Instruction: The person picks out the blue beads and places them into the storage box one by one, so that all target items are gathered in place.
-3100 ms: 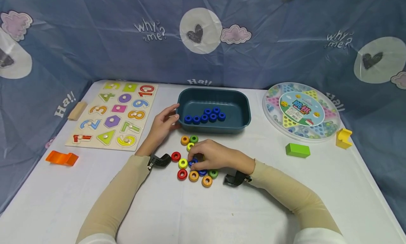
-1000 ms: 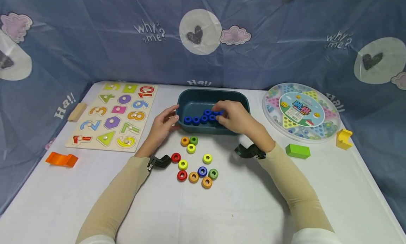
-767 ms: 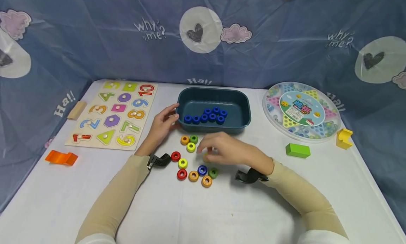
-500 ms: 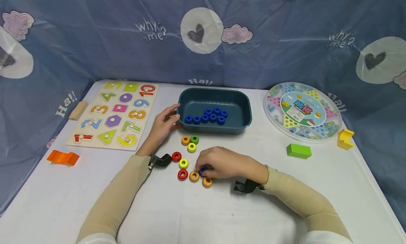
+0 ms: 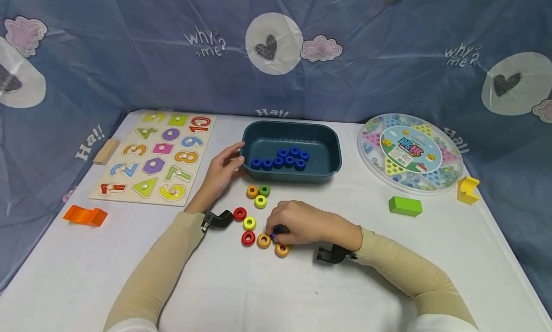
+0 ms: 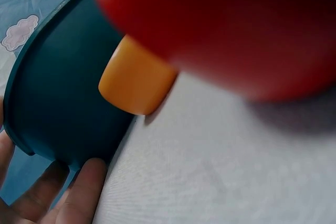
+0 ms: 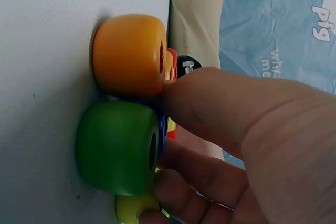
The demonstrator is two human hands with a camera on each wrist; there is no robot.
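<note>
My left hand rests its fingers against the left end of a dark teal bin. Inside the bin sit several blue beads. My right hand pinches a blue bead on the table between thumb and fingers; the hand mostly covers it. In the right wrist view, an orange bead and a green bead stand right beside those fingertips, with a yellow bead below. Red beads, yellow beads and more orange ones lie to the left.
A number-and-shape puzzle board lies at the left, near an orange block and a wooden block. At the right are a round marble game box, a green block and a yellow block. A curtain hangs behind.
My right hand took one blue bead into the bin, let it go there, then came back to the table and took hold of another blue bead. My left hand stayed at the bin.
</note>
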